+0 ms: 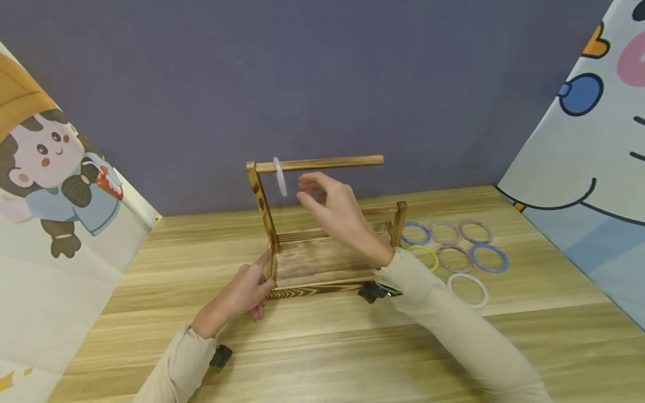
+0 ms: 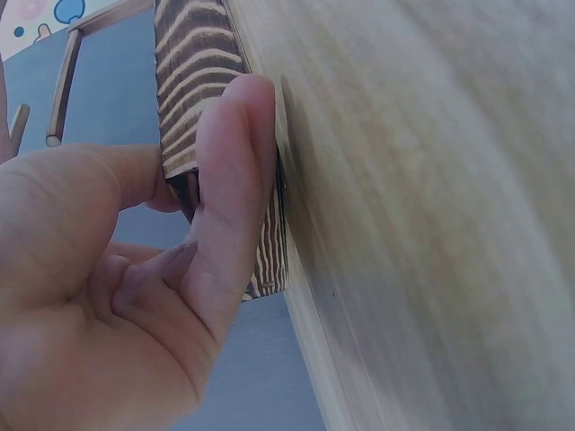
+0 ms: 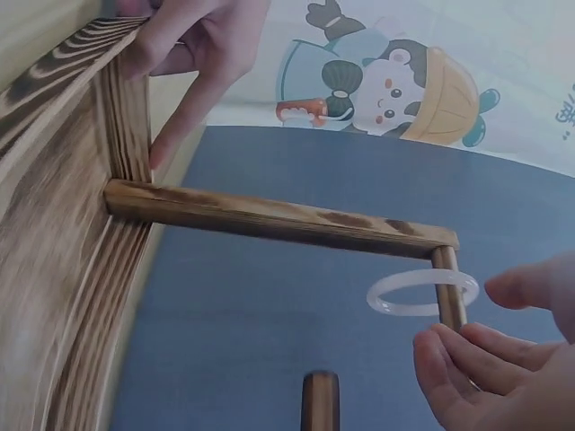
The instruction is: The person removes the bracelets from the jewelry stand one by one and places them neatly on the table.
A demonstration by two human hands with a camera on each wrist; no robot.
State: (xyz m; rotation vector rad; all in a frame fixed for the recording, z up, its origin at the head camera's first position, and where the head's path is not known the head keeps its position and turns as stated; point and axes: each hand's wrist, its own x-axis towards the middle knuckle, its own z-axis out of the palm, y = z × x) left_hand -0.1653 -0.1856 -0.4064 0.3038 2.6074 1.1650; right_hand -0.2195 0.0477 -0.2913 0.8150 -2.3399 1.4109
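Note:
A wooden rack (image 1: 322, 285) with a tray base and a raised bar stands on the table. One pale white bangle (image 1: 280, 177) hangs on that bar near its post, and the right wrist view shows the bar passing through the bangle (image 3: 409, 308). My right hand (image 1: 335, 204) is just right of the bangle, thumb and fingers curved and apart, holding nothing. Down at the rack's front left corner, my left hand (image 1: 247, 288) holds the tray, index finger stretched along the side. The left wrist view shows its fingers (image 2: 229, 171) on both sides of the striped wood.
Several bangles lie flat on the table right of the rack, among them a white bangle (image 1: 468, 305), a yellow bangle (image 1: 432, 258) and a blue bangle (image 1: 490, 270). A short right post (image 1: 398, 224) rises from the tray. A dark wall (image 1: 322, 84) stands behind.

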